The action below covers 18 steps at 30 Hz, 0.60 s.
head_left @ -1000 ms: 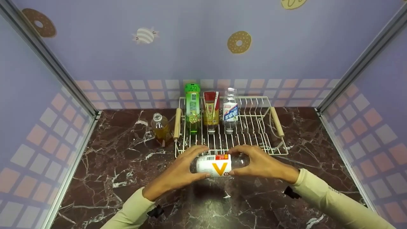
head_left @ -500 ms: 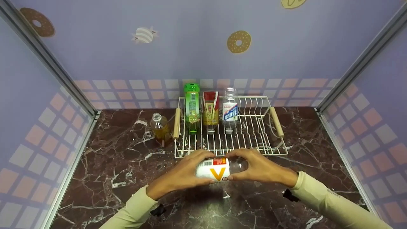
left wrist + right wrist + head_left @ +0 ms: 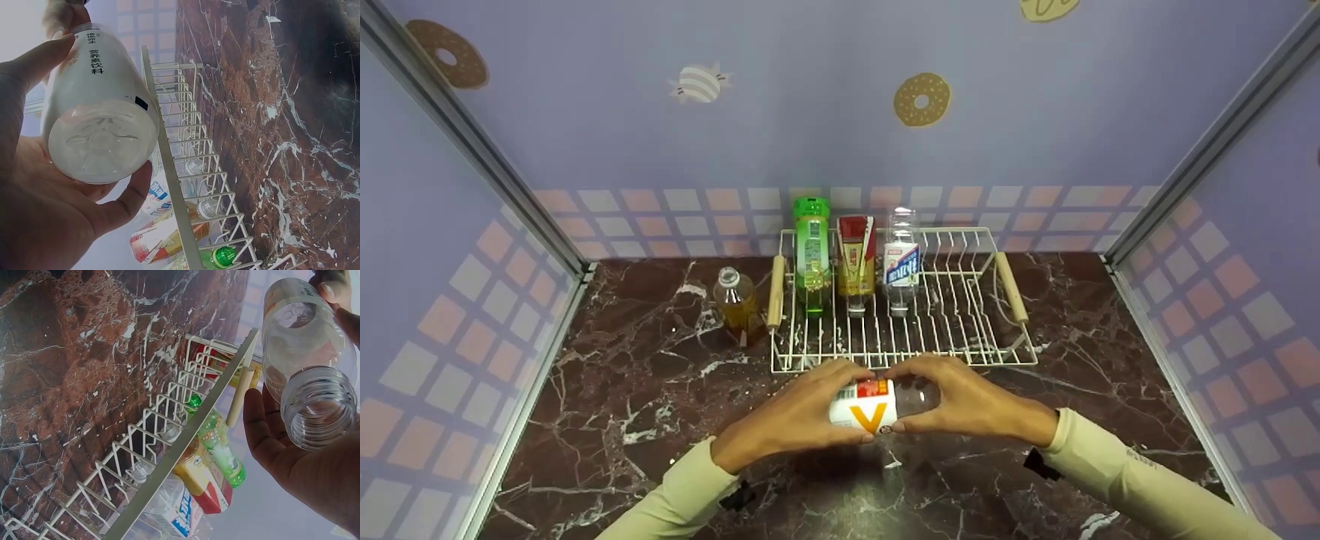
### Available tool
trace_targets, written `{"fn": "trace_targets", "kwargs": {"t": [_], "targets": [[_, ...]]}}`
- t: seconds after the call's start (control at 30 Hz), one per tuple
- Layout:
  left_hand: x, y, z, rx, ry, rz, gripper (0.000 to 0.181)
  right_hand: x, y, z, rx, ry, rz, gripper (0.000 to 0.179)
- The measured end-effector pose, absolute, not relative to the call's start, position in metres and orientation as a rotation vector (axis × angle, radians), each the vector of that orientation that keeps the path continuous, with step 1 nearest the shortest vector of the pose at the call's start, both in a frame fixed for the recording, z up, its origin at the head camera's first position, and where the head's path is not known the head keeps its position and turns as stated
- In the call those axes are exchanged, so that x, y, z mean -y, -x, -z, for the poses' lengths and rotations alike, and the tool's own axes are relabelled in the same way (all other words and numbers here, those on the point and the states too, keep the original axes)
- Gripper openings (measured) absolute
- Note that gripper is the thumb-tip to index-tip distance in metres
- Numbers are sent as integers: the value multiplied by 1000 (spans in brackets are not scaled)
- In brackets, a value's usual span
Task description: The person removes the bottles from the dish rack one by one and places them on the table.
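A clear plastic bottle (image 3: 864,407) with a white label and an orange V lies sideways, raised over the counter in front of the rack. My left hand (image 3: 802,412) grips it around the base end, thumb below and fingers above. My right hand (image 3: 971,401) holds the clear neck end between thumb and fingers. The right wrist view shows the bottle's threaded mouth (image 3: 318,408) uncapped. Its round clear base (image 3: 101,140) faces the left wrist camera, and the inside looks empty.
A cream wire rack (image 3: 1003,363) with wooden handles stands behind my hands. In it are an upside-down green bottle (image 3: 812,259), a red-and-gold bottle (image 3: 856,259) and a clear bottle (image 3: 901,266) with a blue-and-white label. An amber bottle (image 3: 740,307) stands left of the rack.
Both hands have come slightly down toward the person with the bottle. The left hand has shifted right, closer to the right hand. The rack and the other bottles stay put.
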State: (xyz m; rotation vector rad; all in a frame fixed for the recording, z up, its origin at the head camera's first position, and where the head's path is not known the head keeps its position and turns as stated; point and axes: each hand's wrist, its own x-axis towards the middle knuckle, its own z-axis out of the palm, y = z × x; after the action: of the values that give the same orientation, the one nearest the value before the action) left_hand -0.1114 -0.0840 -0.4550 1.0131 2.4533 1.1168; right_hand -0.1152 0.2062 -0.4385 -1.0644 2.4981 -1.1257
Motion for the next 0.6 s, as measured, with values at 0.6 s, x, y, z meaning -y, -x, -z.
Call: {"fn": "trace_targets", "kwargs": {"t": [0.6], "targets": [[78,110,458,-2525,-1024,-969,72,-200,112,441,-2514,1049,1042,67]]}}
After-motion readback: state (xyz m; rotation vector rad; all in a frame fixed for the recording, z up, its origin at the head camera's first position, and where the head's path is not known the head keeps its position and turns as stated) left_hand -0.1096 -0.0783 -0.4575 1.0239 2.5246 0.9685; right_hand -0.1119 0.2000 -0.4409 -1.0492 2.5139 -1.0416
